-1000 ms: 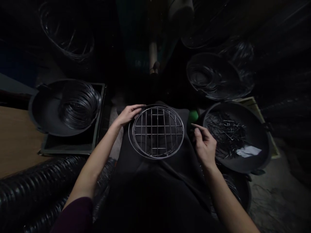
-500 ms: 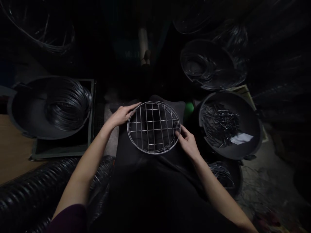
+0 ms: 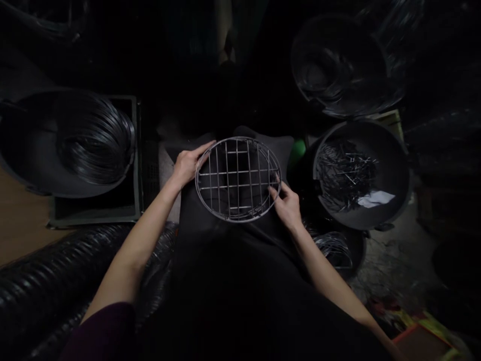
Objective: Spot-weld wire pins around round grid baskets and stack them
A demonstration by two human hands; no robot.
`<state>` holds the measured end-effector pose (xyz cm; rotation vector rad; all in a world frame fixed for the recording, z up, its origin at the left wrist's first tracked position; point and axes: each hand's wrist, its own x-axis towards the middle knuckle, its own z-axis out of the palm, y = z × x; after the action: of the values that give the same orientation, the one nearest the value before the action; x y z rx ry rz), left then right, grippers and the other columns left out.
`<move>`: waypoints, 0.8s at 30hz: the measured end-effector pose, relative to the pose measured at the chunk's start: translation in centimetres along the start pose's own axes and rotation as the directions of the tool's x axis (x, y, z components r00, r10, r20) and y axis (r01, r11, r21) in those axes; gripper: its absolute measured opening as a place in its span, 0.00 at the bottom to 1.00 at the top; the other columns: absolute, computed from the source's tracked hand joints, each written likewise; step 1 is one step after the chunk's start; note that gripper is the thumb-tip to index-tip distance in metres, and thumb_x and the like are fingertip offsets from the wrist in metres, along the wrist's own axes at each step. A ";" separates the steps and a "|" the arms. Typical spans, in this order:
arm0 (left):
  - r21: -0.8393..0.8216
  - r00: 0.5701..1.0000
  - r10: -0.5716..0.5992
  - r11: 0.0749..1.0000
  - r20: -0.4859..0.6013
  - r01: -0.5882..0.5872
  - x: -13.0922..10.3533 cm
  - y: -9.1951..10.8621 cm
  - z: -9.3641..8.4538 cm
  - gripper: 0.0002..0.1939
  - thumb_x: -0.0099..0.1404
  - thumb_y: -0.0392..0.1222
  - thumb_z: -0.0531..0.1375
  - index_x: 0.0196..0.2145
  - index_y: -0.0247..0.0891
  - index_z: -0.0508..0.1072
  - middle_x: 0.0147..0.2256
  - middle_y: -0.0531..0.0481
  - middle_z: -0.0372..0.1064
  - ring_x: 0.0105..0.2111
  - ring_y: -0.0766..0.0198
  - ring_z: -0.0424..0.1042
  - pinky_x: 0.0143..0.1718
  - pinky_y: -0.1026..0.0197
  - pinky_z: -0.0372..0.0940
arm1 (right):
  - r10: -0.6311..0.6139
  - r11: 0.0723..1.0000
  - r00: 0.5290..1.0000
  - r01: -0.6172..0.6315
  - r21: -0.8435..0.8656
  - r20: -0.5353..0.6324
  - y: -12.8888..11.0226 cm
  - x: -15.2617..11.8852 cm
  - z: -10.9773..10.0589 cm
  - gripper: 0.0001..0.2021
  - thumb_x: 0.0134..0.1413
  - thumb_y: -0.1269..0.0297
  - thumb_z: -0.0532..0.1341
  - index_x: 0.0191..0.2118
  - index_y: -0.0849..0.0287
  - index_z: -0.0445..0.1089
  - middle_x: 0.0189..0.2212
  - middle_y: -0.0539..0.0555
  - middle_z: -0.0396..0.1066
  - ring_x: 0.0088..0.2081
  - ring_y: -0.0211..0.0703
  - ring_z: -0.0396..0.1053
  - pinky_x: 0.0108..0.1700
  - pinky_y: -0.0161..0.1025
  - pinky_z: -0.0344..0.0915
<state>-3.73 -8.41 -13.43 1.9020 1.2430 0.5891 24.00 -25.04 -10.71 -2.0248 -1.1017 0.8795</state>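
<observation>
A round wire rack, with crossing bars inside a metal ring, lies over my dark-clad lap. More wire rings show beneath its top ring, so it may be several racks stacked; I cannot tell. My left hand grips the rack's left rim, index finger stretched along the edge and the other fingers partly hidden below. On the right side, my right hand holds the rim, with fingertips reaching in between the bars. Beyond the right hand stands a dark tub holding many short metal wire pieces and a white scrap.
At left, a coil of wire sits in a dark tub over a crate. Stacked wire rings lie at lower left. Another tub with coils is at upper right; bent wires lie in a container below.
The view has shifted, so the tubs at both sides sit higher and further out. Both hands still hold the rack, which appears slightly higher in view.
</observation>
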 end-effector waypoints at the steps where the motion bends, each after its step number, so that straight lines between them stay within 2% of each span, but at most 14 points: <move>1: -0.036 0.999 0.002 0.999 -0.045 -0.004 0.0 -0.3 0.5 0.20 0.69 0.48 0.57 0.56 0.44 0.74 0.50 0.48 0.76 0.46 0.54 0.78 0.50 0.57 0.70 | -0.021 0.999 0.999 0.020 -0.032 -0.044 0.3 -0.2 0.3 0.27 0.55 0.46 0.59 0.54 0.59 0.73 0.50 0.58 0.75 0.54 0.50 0.70 0.61 0.50 0.63; 3: -0.080 0.994 0.011 0.997 -0.105 -0.020 0.0 -0.7 1.4 0.19 0.68 0.50 0.58 0.54 0.44 0.76 0.51 0.49 0.76 0.49 0.53 0.77 0.51 0.56 0.69 | -0.080 0.990 0.988 0.062 -0.127 -0.134 0.7 -0.9 0.6 0.27 0.57 0.45 0.56 0.52 0.60 0.75 0.44 0.59 0.76 0.48 0.49 0.73 0.56 0.48 0.67; 5: -0.091 0.992 0.010 0.996 -0.123 -0.022 -0.2 -0.7 1.9 0.18 0.68 0.50 0.59 0.52 0.44 0.77 0.49 0.50 0.77 0.48 0.53 0.78 0.51 0.55 0.70 | -0.162 0.964 0.973 0.120 -0.236 -0.166 1.0 -2.2 0.5 0.26 0.59 0.45 0.54 0.50 0.60 0.75 0.41 0.60 0.76 0.44 0.49 0.73 0.53 0.48 0.68; 7: -0.096 0.993 0.021 0.995 -0.117 -0.032 -0.4 -0.4 2.1 0.17 0.69 0.48 0.59 0.52 0.43 0.77 0.49 0.49 0.77 0.47 0.54 0.78 0.50 0.55 0.70 | -0.244 0.924 0.965 0.202 -0.324 -0.094 1.3 -3.7 0.0 0.27 0.61 0.46 0.53 0.54 0.61 0.73 0.44 0.63 0.74 0.46 0.51 0.72 0.54 0.51 0.67; 9: -0.096 0.993 0.043 0.994 -0.110 -0.054 -0.5 -0.1 2.2 0.17 0.70 0.46 0.59 0.53 0.43 0.76 0.50 0.50 0.76 0.48 0.54 0.78 0.51 0.55 0.70 | -0.289 0.876 0.957 0.281 -0.392 0.039 1.7 -5.0 -0.6 0.33 0.59 0.45 0.53 0.62 0.64 0.65 0.50 0.67 0.71 0.52 0.57 0.69 0.56 0.57 0.64; 11: -0.088 0.993 0.056 0.994 -0.102 -0.065 -0.7 -0.1 2.1 0.17 0.70 0.45 0.59 0.54 0.45 0.75 0.50 0.51 0.76 0.50 0.54 0.77 0.51 0.54 0.70 | -0.289 0.835 0.945 0.328 -0.442 0.154 1.8 -5.8 -0.7 0.42 0.55 0.41 0.57 0.67 0.68 0.54 0.55 0.71 0.66 0.56 0.64 0.64 0.56 0.63 0.61; 13: -0.091 0.994 0.046 0.994 -0.100 -0.055 -0.8 -0.4 2.2 0.17 0.70 0.47 0.58 0.54 0.46 0.75 0.50 0.52 0.76 0.50 0.54 0.77 0.51 0.53 0.70 | -0.262 0.822 0.948 0.318 -0.473 0.182 1.8 -6.2 -0.1 0.50 0.50 0.38 0.60 0.69 0.69 0.48 0.57 0.74 0.63 0.57 0.69 0.62 0.56 0.66 0.59; 16: -0.127 0.992 0.021 0.991 -0.123 -0.037 -1.0 -1.0 2.4 0.18 0.71 0.51 0.57 0.54 0.46 0.75 0.51 0.51 0.76 0.51 0.55 0.76 0.53 0.54 0.69 | -0.233 0.835 0.967 0.253 -0.489 0.103 1.9 -6.3 1.8 0.51 0.48 0.35 0.60 0.68 0.69 0.49 0.57 0.76 0.61 0.56 0.70 0.61 0.56 0.66 0.58; 19: -0.156 0.986 0.018 0.987 -0.164 -0.044 -0.9 -1.2 2.4 0.20 0.70 0.54 0.56 0.53 0.45 0.76 0.51 0.51 0.76 0.51 0.56 0.76 0.54 0.57 0.67 | -0.239 0.851 0.969 0.239 -0.467 0.059 2.2 -6.0 2.9 0.50 0.49 0.34 0.59 0.67 0.68 0.50 0.59 0.77 0.60 0.57 0.71 0.60 0.56 0.66 0.57; 22: -0.170 0.975 -0.001 0.985 -0.222 -0.038 -1.0 -0.4 1.6 0.20 0.69 0.55 0.57 0.50 0.41 0.78 0.47 0.47 0.78 0.47 0.58 0.76 0.51 0.58 0.68 | -0.230 0.902 0.971 0.236 -0.361 0.061 2.2 -5.5 1.9 0.50 0.46 0.33 0.62 0.65 0.68 0.55 0.57 0.75 0.64 0.56 0.69 0.62 0.57 0.67 0.58; 24: -0.232 0.958 -0.062 0.973 -0.281 -0.005 -1.2 0.4 0.5 0.22 0.71 0.55 0.54 0.51 0.39 0.77 0.45 0.46 0.78 0.42 0.60 0.77 0.48 0.58 0.68 | -0.207 0.946 0.975 0.220 -0.237 0.075 1.6 -5.1 0.2 0.42 0.50 0.36 0.61 0.61 0.65 0.63 0.54 0.70 0.68 0.55 0.63 0.65 0.59 0.63 0.60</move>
<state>-3.66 -9.79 -13.38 1.6414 1.3155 0.9780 22.42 -30.10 -10.85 -2.0356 -1.4887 0.7146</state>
